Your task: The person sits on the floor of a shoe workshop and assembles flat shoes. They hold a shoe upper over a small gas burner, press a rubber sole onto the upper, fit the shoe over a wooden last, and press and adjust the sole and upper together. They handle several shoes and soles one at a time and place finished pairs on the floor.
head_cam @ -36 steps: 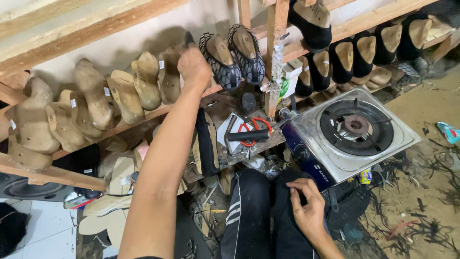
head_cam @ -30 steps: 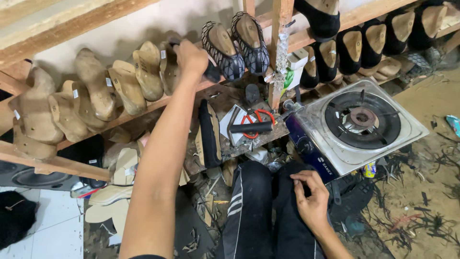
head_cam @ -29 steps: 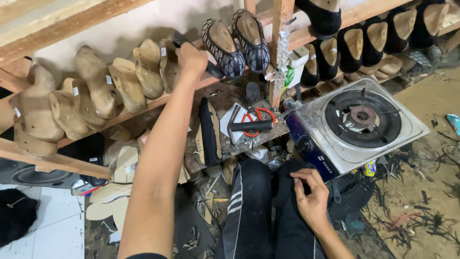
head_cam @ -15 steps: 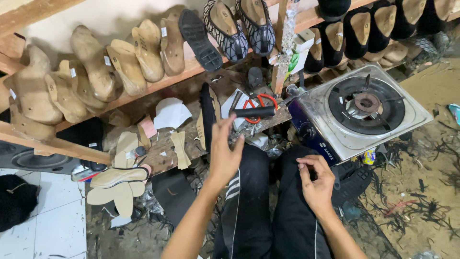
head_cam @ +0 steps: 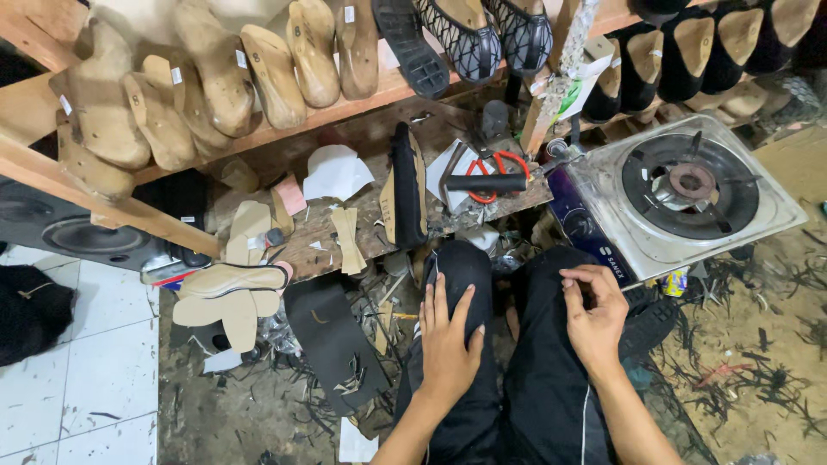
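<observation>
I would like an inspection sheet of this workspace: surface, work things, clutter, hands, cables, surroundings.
Surface: low wooden board, scuffed and crowded.
Work things: black trouser knees; black shoe on a last lies on the board.
Clutter: red-handled pliers, white paper pieces, tan insoles, black sole sheet.
Hands: left hand flat on left knee, empty; right hand curled, contents unclear.
Cables: nothing seen.
Surroundings: shelf of wooden shoe lasts, single-burner gas stove, black speaker.

I can't tell what my right hand's (head_cam: 594, 320) curled fingers (head_cam: 579, 288) pinch; it's too small. Beyond my left fingers (head_cam: 441, 297), the shelf's (head_cam: 345, 108) lasts (head_cam: 310, 47) and shoes (head_cam: 465, 30) run off the top edge.
</observation>
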A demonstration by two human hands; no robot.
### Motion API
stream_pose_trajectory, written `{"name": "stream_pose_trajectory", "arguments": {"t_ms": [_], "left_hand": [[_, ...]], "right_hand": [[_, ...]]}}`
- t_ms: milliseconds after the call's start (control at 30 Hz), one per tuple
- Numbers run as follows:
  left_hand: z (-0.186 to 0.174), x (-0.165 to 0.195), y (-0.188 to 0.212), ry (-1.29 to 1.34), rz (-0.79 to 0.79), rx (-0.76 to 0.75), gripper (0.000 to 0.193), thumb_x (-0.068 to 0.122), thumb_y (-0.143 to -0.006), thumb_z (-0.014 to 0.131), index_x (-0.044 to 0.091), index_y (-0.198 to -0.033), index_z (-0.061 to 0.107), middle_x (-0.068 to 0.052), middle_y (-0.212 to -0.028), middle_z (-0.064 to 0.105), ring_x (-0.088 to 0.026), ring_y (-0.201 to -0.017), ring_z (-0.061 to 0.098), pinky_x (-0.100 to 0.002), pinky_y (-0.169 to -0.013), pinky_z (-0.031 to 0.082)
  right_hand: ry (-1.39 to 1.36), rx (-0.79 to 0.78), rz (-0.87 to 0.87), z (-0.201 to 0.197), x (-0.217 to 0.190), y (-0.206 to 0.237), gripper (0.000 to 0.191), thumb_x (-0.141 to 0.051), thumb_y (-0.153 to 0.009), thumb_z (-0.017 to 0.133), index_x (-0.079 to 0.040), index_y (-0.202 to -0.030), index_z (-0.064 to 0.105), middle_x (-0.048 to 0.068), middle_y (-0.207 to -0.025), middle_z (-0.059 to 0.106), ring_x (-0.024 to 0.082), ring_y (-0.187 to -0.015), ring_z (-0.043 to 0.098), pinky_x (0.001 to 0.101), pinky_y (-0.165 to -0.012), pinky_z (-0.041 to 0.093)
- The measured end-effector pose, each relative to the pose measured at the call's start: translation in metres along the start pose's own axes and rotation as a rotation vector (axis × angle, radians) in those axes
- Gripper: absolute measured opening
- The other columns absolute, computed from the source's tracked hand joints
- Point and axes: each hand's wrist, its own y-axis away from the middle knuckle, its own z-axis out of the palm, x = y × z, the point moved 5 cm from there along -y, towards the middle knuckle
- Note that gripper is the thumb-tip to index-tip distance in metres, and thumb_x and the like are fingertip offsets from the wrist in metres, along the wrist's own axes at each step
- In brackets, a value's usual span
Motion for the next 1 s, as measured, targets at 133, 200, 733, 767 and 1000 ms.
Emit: {"name": "stream_pose_trajectory", "arguments": {"t_ms": [133,200,733,767,1000], "left_hand": [[-0.012,-0.004,-0.004,0.119,-0.065,-0.024,0.059,0.016,-0.089,0.072,0.011,-0.145,0.054,-0.024,-0.165,0.022,-0.048,-0.149,0.023,-0.056,-0.119,0.021],[-0.022,-0.003,-0.009,0.195,-0.121,-0.045,0.056,0.016,-0.09,0.072,0.01,-0.143,0.056,-0.023,-0.162,0.029,-0.045,-0.148,0.027,-0.052,-0.118,0.025],[0.01,0.011,-0.064,-0.003,0.115,-0.123,0.064,0.021,-0.096,0.067,0.004,-0.153,0.044,-0.031,-0.159,0.034,-0.05,-0.143,0.037,-0.053,-0.112,0.035],[0.017,0.007,-0.061,-0.013,0.15,-0.119,0.069,0.025,-0.095,0.066,0.005,-0.155,0.039,-0.032,-0.16,0.029,-0.051,-0.144,0.034,-0.054,-0.113,0.034],[0.054,-0.003,-0.044,-0.143,0.099,-0.13,0.09,0.041,-0.088,0.067,0.01,-0.161,0.026,-0.034,-0.163,0.021,-0.053,-0.146,0.03,-0.056,-0.112,0.033]], "right_hand": [[0.011,0.003,0.016,-0.001,-0.004,0.006,0.012,0.003,-0.094,0.067,-0.002,-0.103,0.073,0.005,-0.102,0.066,0.01,-0.079,0.058,0.0232,-0.069,0.046],[0.008,-0.016,0.017,-0.001,-0.008,0.009,0.011,0.003,-0.093,0.066,-0.002,-0.101,0.072,0.005,-0.103,0.066,0.011,-0.08,0.06,0.0237,-0.07,0.047],[0.108,0.022,-0.033,-0.035,-0.016,0.013,0.033,0.002,-0.089,0.066,-0.005,-0.121,0.067,0.015,-0.124,0.061,0.033,-0.118,0.062,0.0404,-0.099,0.051],[0.205,-0.016,-0.057,-0.037,-0.023,0.017,0.043,0.0,-0.087,0.067,-0.005,-0.13,0.063,0.017,-0.135,0.057,0.036,-0.127,0.056,0.0448,-0.106,0.047],[0.738,-0.387,0.02,-0.037,-0.032,0.039,0.087,-0.026,-0.081,0.076,-0.013,-0.156,0.034,0.017,-0.167,0.015,0.048,-0.152,0.014,0.0756,-0.111,0.02]]}}
